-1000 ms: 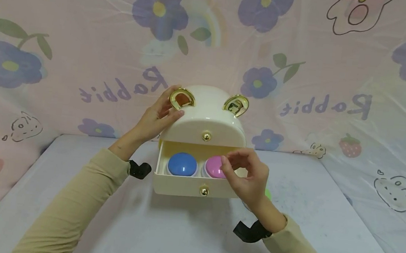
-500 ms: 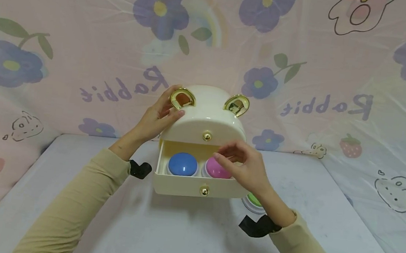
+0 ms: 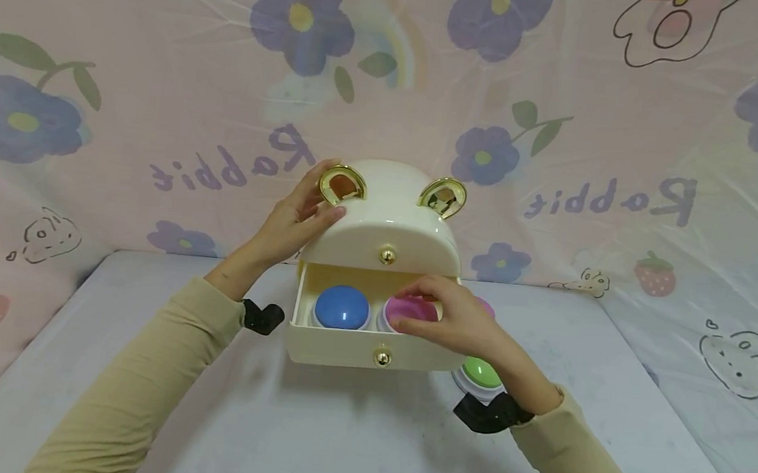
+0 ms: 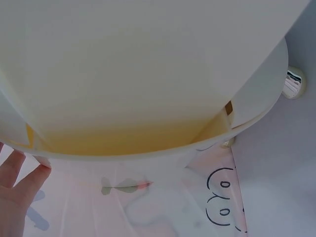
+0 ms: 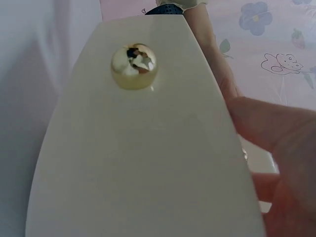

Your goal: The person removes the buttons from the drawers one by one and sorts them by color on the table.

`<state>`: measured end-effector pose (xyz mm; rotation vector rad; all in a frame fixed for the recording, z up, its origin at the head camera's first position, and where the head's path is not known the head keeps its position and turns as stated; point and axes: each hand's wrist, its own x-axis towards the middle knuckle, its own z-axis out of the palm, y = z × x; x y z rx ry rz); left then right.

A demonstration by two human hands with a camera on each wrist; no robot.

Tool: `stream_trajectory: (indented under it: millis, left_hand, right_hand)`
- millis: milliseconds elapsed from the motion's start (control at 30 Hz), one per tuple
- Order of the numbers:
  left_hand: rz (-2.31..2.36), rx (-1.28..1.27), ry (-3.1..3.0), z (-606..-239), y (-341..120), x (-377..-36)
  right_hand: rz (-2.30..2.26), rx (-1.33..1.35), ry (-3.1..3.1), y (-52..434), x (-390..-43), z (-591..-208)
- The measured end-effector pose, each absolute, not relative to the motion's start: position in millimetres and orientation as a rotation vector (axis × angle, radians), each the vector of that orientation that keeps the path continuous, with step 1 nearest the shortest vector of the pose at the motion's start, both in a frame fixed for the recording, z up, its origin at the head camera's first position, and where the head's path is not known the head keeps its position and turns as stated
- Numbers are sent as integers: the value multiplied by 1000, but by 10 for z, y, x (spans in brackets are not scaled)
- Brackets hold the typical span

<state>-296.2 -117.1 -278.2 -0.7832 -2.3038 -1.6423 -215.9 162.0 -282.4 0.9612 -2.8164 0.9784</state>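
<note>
A white two-drawer storage box (image 3: 387, 226) with gold-rimmed ears stands on the table, its lower drawer (image 3: 333, 347) pulled out. Within the drawer sit a blue domed push button (image 3: 341, 307) and a pink domed push button (image 3: 411, 309), side by side. My left hand (image 3: 286, 227) steadies the box at its left ear, thumb in front and fingers behind. Over the drawer's right part, my right hand (image 3: 457, 318) holds the pink button, thumb on the near side and fingers on the far side. In the right wrist view the drawer front (image 5: 143, 148) hides the button.
A green domed button (image 3: 482, 372) stands on the table (image 3: 330, 439) beside the drawer's right corner, partly behind my right wrist. Another pink domed thing (image 3: 486, 307) peeks out behind the right hand. A printed cloth (image 3: 193, 94) hangs behind the box.
My right hand has moved down and lowered its fingers around the pink button. More of the green button shows, and the other pink thing has come into sight. The left hand stays put.
</note>
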Motion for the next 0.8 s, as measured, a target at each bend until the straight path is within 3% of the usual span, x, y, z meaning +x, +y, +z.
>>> stream_trajectory:
  millis: [800]
  left_hand:
    - [-1643,-797,-2294,-2785,-1179,-2954]
  right_hand:
    - [810,1135,-3019,1589,-2385,-2769]
